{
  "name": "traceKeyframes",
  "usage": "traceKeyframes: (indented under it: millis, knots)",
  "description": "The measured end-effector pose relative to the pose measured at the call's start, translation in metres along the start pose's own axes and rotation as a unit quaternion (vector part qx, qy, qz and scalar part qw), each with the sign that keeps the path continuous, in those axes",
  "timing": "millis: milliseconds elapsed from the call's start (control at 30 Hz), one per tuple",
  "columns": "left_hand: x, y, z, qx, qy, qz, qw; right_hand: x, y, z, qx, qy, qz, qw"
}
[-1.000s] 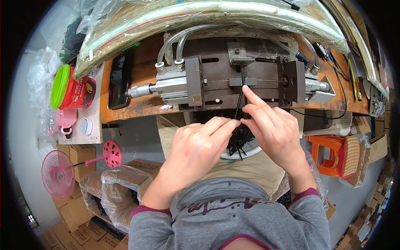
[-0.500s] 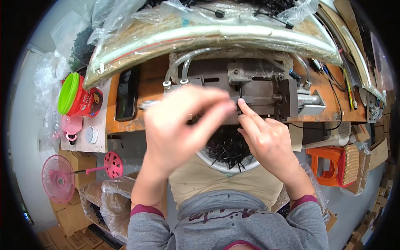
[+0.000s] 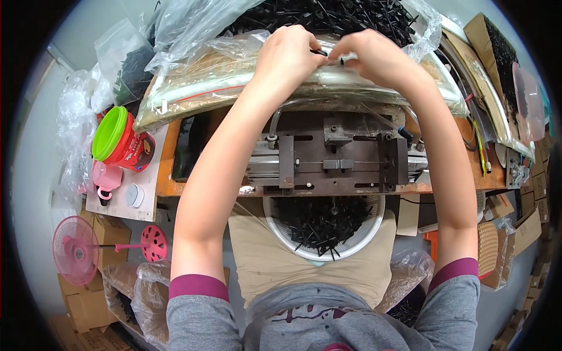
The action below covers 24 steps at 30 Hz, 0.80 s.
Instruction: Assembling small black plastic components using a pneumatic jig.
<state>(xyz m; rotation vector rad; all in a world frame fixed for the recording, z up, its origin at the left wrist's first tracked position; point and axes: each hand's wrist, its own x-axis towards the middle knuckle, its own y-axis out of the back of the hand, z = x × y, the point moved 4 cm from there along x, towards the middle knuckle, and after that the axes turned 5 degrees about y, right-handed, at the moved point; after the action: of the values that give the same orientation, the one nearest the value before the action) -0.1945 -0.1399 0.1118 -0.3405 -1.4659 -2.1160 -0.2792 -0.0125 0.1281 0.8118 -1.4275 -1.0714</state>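
Observation:
Both my arms reach over the metal fixture to the far side of the bench. My left hand [image 3: 288, 54] is closed in a pinch on a small black plastic part [image 3: 319, 52]. Close beside it, my right hand [image 3: 377, 57] has its fingers drawn together around another small black piece [image 3: 342, 61], only partly showing. Just beyond the hands lies a big heap of thin black plastic parts [image 3: 333, 20] on clear plastic sheeting. The dark metal fixture [image 3: 310, 178], with a small clamp block [image 3: 338, 164] at its middle, has no hand on it.
A white basket [image 3: 276, 234] of black parts rests on my lap. At left stand a red tub with a green rim [image 3: 136, 151], a pink cup [image 3: 107, 177] and a pink fan [image 3: 76, 250]. Clear tubes [image 3: 275, 120] run to the fixture. Boxes and plastic bags surround the bench.
Both hands have left the fixture's middle and moved forward to the edge of the black heap. The fixture and the lap basket now show fully.

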Motion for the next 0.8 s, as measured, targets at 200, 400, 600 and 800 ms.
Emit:
traceKeyframes:
  millis: [200,400,600,800]
  knots:
    - [-0.089,0.043,0.036,-0.131,-0.113,0.121,0.978,-0.006,-0.001,-0.002,0.08,0.065,0.018,0.995]
    - [-0.188,0.019,0.066,-0.156,-0.096,-0.002,0.983,-0.046,0.02,-0.031,0.231,-0.069,0.159,0.957]
    - [-0.212,-0.018,0.067,-0.08,-0.083,-0.044,0.992,-0.093,0.021,-0.058,0.401,-0.126,0.175,0.89]
    - [-0.203,-0.021,0.073,-0.017,-0.084,-0.065,0.994,-0.132,0.01,-0.076,0.434,-0.175,0.196,0.862]
